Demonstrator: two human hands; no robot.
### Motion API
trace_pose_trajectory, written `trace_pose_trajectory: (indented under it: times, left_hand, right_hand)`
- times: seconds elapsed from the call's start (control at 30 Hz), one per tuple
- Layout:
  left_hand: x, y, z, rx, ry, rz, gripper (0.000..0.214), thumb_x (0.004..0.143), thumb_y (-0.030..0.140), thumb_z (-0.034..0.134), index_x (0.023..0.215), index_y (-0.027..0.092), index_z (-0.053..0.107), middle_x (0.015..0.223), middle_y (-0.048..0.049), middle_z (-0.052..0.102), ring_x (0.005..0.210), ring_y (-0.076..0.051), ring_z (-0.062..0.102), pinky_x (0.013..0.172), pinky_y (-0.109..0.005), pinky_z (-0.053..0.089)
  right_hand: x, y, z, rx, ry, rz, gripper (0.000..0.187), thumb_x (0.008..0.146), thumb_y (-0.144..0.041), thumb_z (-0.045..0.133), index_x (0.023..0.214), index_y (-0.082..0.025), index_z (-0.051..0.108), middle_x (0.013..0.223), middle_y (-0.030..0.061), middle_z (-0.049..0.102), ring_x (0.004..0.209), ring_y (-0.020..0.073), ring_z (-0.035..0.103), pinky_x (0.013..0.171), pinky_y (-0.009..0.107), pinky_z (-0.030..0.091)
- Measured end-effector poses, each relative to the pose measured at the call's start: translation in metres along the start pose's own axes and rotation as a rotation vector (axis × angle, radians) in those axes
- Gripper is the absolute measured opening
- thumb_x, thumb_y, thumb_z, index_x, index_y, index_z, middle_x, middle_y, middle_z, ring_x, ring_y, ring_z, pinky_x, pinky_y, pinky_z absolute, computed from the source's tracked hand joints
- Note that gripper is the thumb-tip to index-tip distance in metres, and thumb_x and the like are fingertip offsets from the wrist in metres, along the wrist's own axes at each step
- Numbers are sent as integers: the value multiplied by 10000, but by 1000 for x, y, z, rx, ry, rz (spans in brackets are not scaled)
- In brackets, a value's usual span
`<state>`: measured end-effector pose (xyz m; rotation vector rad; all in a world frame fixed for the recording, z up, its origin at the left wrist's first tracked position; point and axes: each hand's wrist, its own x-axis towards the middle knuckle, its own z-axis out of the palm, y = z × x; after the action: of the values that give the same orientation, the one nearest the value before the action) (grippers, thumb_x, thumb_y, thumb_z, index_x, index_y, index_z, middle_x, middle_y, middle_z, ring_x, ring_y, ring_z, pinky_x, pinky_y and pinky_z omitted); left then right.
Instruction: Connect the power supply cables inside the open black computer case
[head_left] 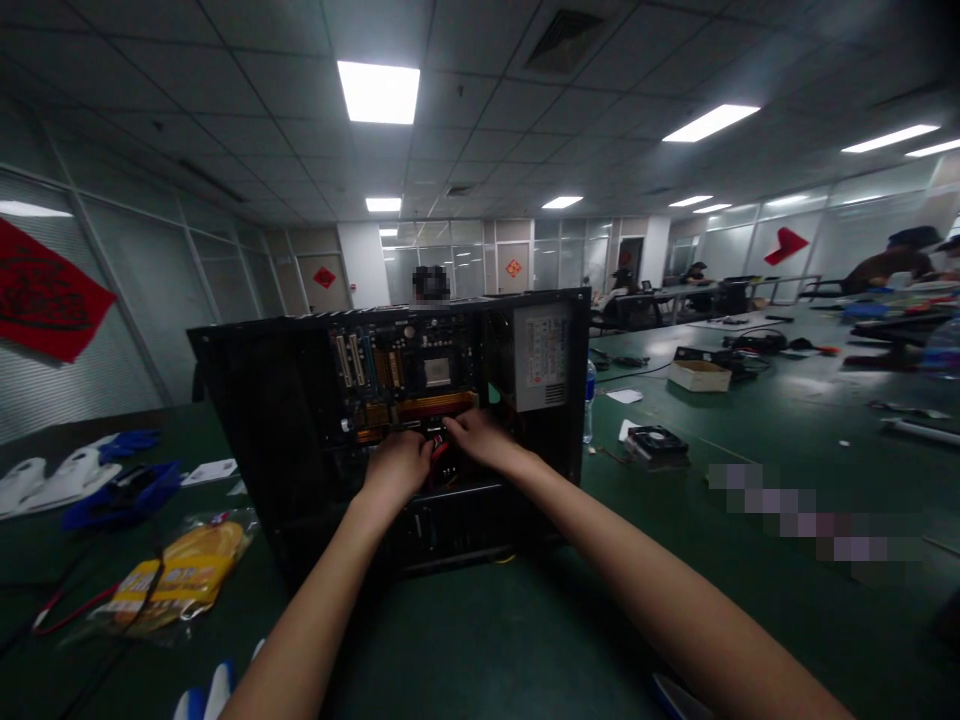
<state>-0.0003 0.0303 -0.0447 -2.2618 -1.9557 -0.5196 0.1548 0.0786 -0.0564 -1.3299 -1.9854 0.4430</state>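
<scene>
An open black computer case point(255, 420) stands upright on the green table point(525, 640), its motherboard point(405, 375) facing me and a grey power supply point(541, 358) at its upper right. Both my arms reach into it. My left hand point(397, 467) is curled closed at the lower edge of the board, beside red cables point(437, 447). My right hand point(480, 437) is closed too, fingers pinched at the same cable bundle just under the orange slots. What the fingers grip is too small to make out.
A yellow bag in clear plastic point(176, 575) and blue-white gloves point(90, 478) lie to the left. A cooler fan point(654, 441), a water bottle point(589, 400) and a cardboard box point(699, 374) sit to the right. Other people work at far tables.
</scene>
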Motion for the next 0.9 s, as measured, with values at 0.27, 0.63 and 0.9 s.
trace_pose_trajectory:
  times: [0.27, 0.63, 0.9]
  left_hand:
    - [-4, 10, -2, 139, 49, -3, 382, 930, 355, 430, 878, 145, 744, 918, -164, 738, 826, -280, 696, 678, -324, 476]
    - [-1, 7, -1, 100, 12, -10, 383, 934, 404, 442, 851, 193, 751, 855, -124, 750, 805, -249, 696, 660, -293, 443]
    - [5, -2, -7, -183, -1, 85, 443, 947, 476, 414, 874, 188, 743, 891, -86, 755, 843, -229, 685, 732, -289, 463]
  right_hand:
    - [-10, -9, -6, -82, 62, -151, 431, 995, -345, 432, 715, -143, 691, 731, 84, 696, 684, 173, 599, 618, 268, 334]
    - [-10, 2, 1, -240, -614, 200, 250, 610, -191, 811, 452, -184, 617, 528, 85, 650, 734, 305, 691, 662, 336, 489]
    - [-16, -9, -7, -210, -305, 29, 220, 835, -336, 650, 778, -138, 728, 871, 192, 737, 830, 296, 692, 649, 308, 457]
